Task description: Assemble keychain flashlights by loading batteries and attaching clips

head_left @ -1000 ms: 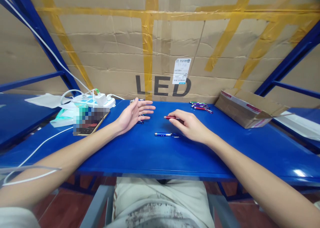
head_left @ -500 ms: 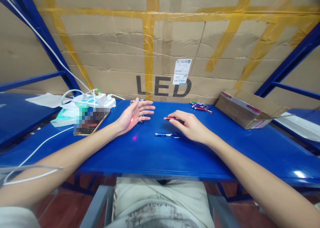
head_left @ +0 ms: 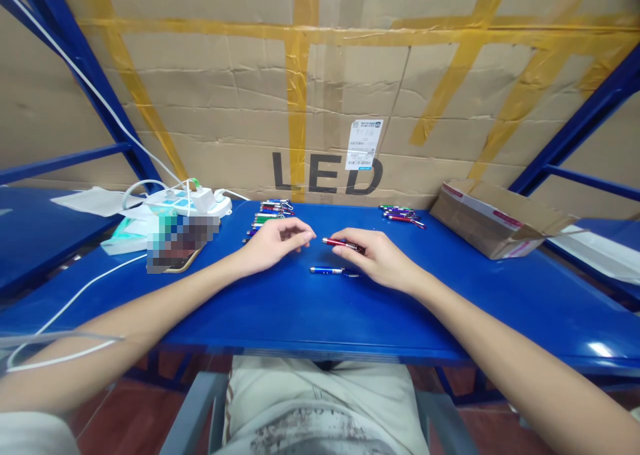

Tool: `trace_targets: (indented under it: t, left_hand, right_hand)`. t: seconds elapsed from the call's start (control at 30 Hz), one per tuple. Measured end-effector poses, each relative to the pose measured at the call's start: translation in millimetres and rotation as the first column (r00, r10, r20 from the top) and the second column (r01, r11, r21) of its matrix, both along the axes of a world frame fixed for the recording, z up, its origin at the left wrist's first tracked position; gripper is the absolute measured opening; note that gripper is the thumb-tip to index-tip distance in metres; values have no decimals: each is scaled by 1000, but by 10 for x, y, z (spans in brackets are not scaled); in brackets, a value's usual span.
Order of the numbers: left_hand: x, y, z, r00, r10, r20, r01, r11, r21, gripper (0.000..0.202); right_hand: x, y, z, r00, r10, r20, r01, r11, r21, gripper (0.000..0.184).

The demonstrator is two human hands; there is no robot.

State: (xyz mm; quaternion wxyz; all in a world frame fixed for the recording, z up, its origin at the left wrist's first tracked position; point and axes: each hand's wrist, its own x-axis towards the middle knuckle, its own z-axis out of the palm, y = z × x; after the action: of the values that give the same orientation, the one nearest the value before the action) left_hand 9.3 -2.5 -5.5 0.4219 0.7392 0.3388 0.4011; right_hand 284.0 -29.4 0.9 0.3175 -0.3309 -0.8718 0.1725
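Observation:
My right hand [head_left: 377,252] grips a slim red laser pointer [head_left: 334,242] between thumb and fingers, its front end toward the left. Opposite it, my left hand [head_left: 277,243] is empty, with fingers loosely curled and the thumb close to the fingertips. A small gap separates those fingertips from the pointer. Below the two hands, a blue pen-shaped pointer [head_left: 326,270] with a clip lies on the blue table [head_left: 300,315]. Behind my left hand is a row of several coloured pointers [head_left: 270,216], partly hidden by the hand.
Several more pointers [head_left: 400,214] lie at the back right, beside an open cardboard box [head_left: 487,222]. On the left are a phone [head_left: 187,245], a white power strip [head_left: 215,205] and a cable. A large cardboard panel [head_left: 225,108] stands behind the table.
My left hand has turned from an upright open palm to curled fingers and moved nearer the red laser pointer. The red light spots on its palm and the table are gone.

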Motion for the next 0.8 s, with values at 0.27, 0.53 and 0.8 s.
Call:
trace_targets:
  t: [0.27, 0.53, 0.8]
  left_hand:
    - [102, -152, -44, 996, -73, -44, 74, 997, 27, 36]
    - [22, -87, 55, 992, 1, -123, 9, 997, 82, 38]
    - [-67, -20, 95, 980, 34, -194, -6, 990, 142, 35]
  right_hand:
    - [-81, -89, 7, 998, 28, 54, -27, 1000, -14, 22]
    - [-37, -38, -2, 999, -7, 43, 6, 1000, 6, 23]
    - [-11, -9, -16, 997, 10, 78, -19, 994, 111, 25]
